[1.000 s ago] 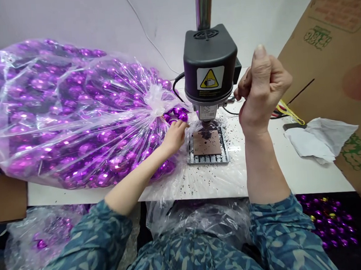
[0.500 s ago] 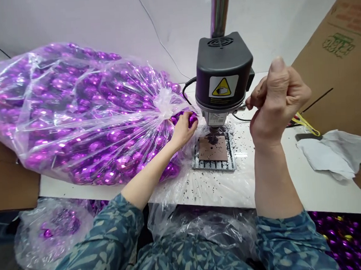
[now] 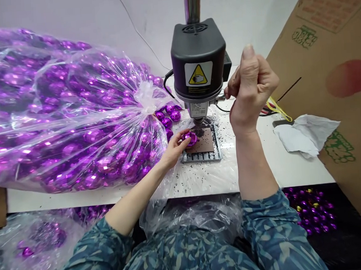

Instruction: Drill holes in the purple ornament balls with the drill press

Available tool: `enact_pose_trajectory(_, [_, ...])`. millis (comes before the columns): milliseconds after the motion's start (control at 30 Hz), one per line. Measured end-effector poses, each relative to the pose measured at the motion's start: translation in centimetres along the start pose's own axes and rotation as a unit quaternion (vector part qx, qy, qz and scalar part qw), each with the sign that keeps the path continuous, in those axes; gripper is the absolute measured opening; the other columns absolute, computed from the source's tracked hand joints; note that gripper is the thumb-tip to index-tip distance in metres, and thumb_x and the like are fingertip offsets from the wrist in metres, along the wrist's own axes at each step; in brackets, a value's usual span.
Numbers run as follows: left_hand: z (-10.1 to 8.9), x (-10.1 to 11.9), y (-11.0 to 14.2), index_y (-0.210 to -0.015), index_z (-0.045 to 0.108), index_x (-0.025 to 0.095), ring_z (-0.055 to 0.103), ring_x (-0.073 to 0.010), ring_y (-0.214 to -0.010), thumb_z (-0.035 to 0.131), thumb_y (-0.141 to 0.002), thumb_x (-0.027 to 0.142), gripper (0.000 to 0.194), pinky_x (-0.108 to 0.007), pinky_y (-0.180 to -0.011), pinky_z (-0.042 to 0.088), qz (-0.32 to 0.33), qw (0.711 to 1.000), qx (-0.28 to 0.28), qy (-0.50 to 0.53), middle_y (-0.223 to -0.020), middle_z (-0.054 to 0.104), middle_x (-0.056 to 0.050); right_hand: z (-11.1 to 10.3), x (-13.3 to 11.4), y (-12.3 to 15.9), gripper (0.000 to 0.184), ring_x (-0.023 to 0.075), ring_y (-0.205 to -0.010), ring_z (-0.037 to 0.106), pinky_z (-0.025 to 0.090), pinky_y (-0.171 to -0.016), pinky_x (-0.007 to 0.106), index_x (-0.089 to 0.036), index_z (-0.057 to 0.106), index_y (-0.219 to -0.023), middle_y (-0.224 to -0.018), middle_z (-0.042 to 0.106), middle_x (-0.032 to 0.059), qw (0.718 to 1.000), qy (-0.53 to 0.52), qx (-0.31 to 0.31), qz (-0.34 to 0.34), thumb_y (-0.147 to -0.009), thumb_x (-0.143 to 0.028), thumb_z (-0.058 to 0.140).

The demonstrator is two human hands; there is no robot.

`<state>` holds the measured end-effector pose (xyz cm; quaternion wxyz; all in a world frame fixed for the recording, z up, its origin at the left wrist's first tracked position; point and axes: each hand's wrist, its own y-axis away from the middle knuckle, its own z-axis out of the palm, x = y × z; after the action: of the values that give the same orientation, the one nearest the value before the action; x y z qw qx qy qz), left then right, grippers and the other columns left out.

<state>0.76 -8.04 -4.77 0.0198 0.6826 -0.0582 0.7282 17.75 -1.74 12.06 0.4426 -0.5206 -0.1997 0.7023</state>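
Observation:
A shiny purple faceted ball (image 3: 190, 139) is pinched between the fingers and thumb of my left hand (image 3: 175, 148). It is over the left part of a brown square board (image 3: 206, 143), which lies on the slotted metal base (image 3: 200, 157) of a small drill press (image 3: 198, 56). Dark shavings cover the board below the chuck. At the right of the machine my right hand (image 3: 252, 88) is closed, thumb up, around the press's lever (image 3: 221, 96); most of the lever is hidden by the fist.
A big clear bag (image 3: 75, 113) full of purple balls fills the left of the white table (image 3: 262, 174), several loose balls (image 3: 166, 122) by its knot. A cardboard box (image 3: 327, 81), white paper (image 3: 305, 135) and a yellow-handled tool (image 3: 279, 109) are at right. More balls (image 3: 313, 212) lie below.
My left hand has taken a purple ball from the pile by the bag's knot and carried it right, over the board. My right hand stays closed on the lever. The camera view has shifted.

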Motion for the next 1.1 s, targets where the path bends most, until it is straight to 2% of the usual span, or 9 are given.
enact_pose_trajectory(100, [0.1, -0.4, -1.0, -0.128, 0.064, 0.024, 0.074, -0.0238, -0.106, 0.079, -0.086, 0.038, 0.047, -0.046, -0.098, 0.061, 0.017, 0.998, 0.025, -0.053, -0.122, 0.074, -0.01, -0.1, -0.2, 0.1, 0.058, 0.0049, -0.039, 0.025, 0.025, -0.039, 0.028, -0.024, 0.033, -0.059, -0.047, 0.028, -0.0083, 1.0, -0.008, -0.006, 0.003, -0.084, -0.069, 0.059])
enact_pose_trajectory(167, [0.2, -0.5, -1.4, -0.124, 0.064, 0.021, 0.074, -0.023, -0.102, 0.082, -0.083, 0.034, 0.047, -0.045, -0.094, 0.062, 0.015, 0.997, 0.031, -0.074, -0.12, 0.075, -0.011, -0.3, -0.2, 0.2, 0.057, 0.0041, -0.04, 0.026, 0.027, -0.04, 0.026, -0.023, 0.033, -0.06, -0.049, 0.029, -0.0081, 1.0, 0.0, -0.018, 0.006, -0.086, -0.068, 0.058])
enact_pose_trajectory(300, [0.6, -0.8, -2.0, -0.121, 0.063, 0.019, 0.075, -0.0213, -0.097, 0.084, -0.08, 0.03, 0.047, -0.041, -0.088, 0.063, 0.016, 0.992, 0.038, -0.118, -0.119, 0.075, -0.011, -0.5, -0.1, 0.3, 0.055, 0.0028, -0.041, 0.029, 0.031, -0.041, 0.024, -0.022, 0.034, -0.06, -0.051, 0.029, -0.0078, 1.0, 0.011, -0.023, 0.006, -0.088, -0.064, 0.057])
enact_pose_trajectory(533, [1.7, -1.7, -2.5, -0.123, 0.063, 0.021, 0.074, -0.0188, -0.088, 0.084, -0.079, 0.028, 0.049, -0.036, -0.08, 0.062, 0.06, 0.974, 0.055, -0.213, -0.108, 0.078, -0.007, -0.3, -0.2, 0.3, 0.057, -0.0005, -0.04, 0.029, 0.029, -0.042, 0.019, -0.019, 0.034, -0.059, -0.049, 0.028, -0.009, 1.0, -0.016, -0.017, -0.001, -0.087, -0.062, 0.059])
enact_pose_trajectory(767, [2.2, -2.2, -2.1, -0.125, 0.063, 0.021, 0.074, -0.0234, -0.101, 0.085, -0.08, 0.025, 0.05, -0.04, -0.086, 0.061, 0.121, 0.953, 0.061, -0.27, -0.115, 0.076, -0.009, -0.5, 0.0, 0.5, 0.057, 0.0006, -0.041, 0.028, 0.03, -0.043, 0.021, -0.02, 0.034, -0.06, -0.049, 0.028, -0.0085, 1.0, -0.002, -0.014, -0.006, -0.088, -0.063, 0.058])
enact_pose_trajectory(933, [2.9, -2.2, -2.3, -0.124, 0.063, 0.02, 0.071, -0.0264, -0.108, 0.085, -0.081, 0.026, 0.049, -0.042, -0.089, 0.06, 0.143, 0.951, 0.054, -0.267, -0.116, 0.074, -0.011, -0.6, 0.3, 0.5, 0.058, 0.0039, -0.041, 0.026, 0.029, -0.041, 0.027, -0.022, 0.032, -0.06, -0.048, 0.027, -0.0076, 1.0, 0.007, -0.01, -0.014, -0.088, -0.066, 0.057])
enact_pose_trajectory(1100, [3.0, -2.3, -2.2, -0.12, 0.061, 0.019, 0.073, -0.0246, -0.097, 0.087, -0.078, 0.028, 0.051, -0.041, -0.083, 0.061, 0.117, 0.963, 0.063, -0.236, -0.106, 0.074, -0.009, -0.5, -0.1, 0.6, 0.061, 0.005, -0.041, 0.026, 0.03, -0.042, 0.029, -0.023, 0.03, -0.059, -0.048, 0.027, -0.0072, 1.0, 0.017, -0.011, -0.008, -0.085, -0.072, 0.055])
